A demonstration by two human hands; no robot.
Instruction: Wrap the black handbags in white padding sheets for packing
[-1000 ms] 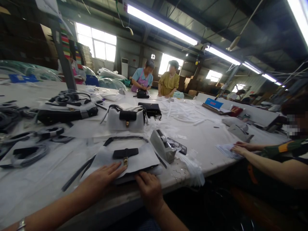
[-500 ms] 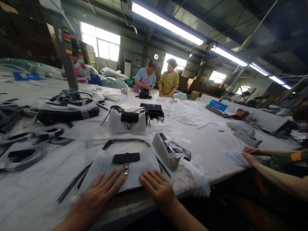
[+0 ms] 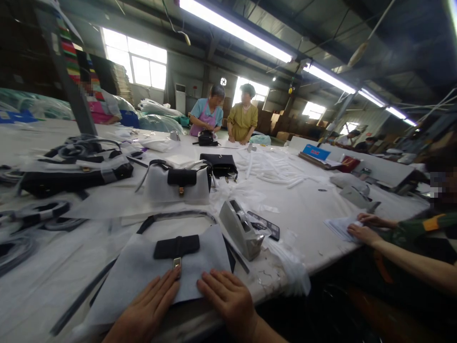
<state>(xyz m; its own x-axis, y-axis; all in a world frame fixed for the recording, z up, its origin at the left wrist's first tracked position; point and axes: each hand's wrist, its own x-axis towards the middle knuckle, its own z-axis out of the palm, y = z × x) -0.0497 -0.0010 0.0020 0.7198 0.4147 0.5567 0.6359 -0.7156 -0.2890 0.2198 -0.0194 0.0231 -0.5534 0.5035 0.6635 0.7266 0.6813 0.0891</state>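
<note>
In front of me a black handbag (image 3: 176,246) lies flat on the table, its body covered by a sheet of white wrapping paper (image 3: 137,267). The dark flap and gold clasp (image 3: 177,263) show through the paper, and the handle (image 3: 178,215) curves out at the far side. My left hand (image 3: 150,305) lies flat on the paper, its fingertips close to the clasp. My right hand (image 3: 226,295) rests flat on the paper's right part, fingers stretched out. Neither hand grips anything. A grey tape dispenser (image 3: 241,231) stands just right of the bag.
Behind it stands a second wrapped handbag (image 3: 178,183), with a black bag (image 3: 219,165) beyond. Dark straps and bags (image 3: 78,176) cover the left side. A phone-like dark object (image 3: 264,225) lies by the dispenser. At right a co-worker's hands (image 3: 367,228) touch white sheets (image 3: 341,228).
The view has shifted a little, so the scene sits further left. My hands stay flat on the paper, with the left fingertips now nearer the clasp and the right fingers closer together.
</note>
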